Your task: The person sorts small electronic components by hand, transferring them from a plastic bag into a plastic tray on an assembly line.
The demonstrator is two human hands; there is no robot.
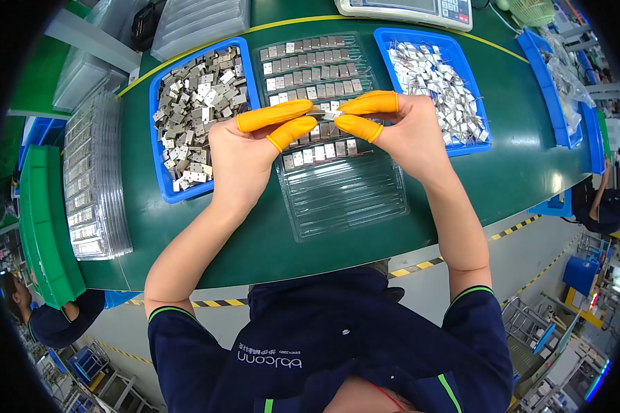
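My left hand [244, 148] and my right hand [406, 131] meet above a clear plastic tray [344, 196], each with orange finger cots on thumb and forefinger. Between the fingertips of both hands I pinch one small metal part [327, 114]. The tray's far rows hold several small metal pieces set side by side; its near rows are bare grooves. A blue bin [160, 155] heaped with loose grey metal parts lies left of the tray, close to my left hand. Another blue bin [461, 69] with shiny metal parts lies to the right, beside my right hand.
A stack of filled clear trays [93, 179] sits at the far left beside a green crate [45, 227]. A weighing scale [406, 10] stands at the table's far edge. More blue bins [551, 89] line the right. Other people work at the lower left and at the right.
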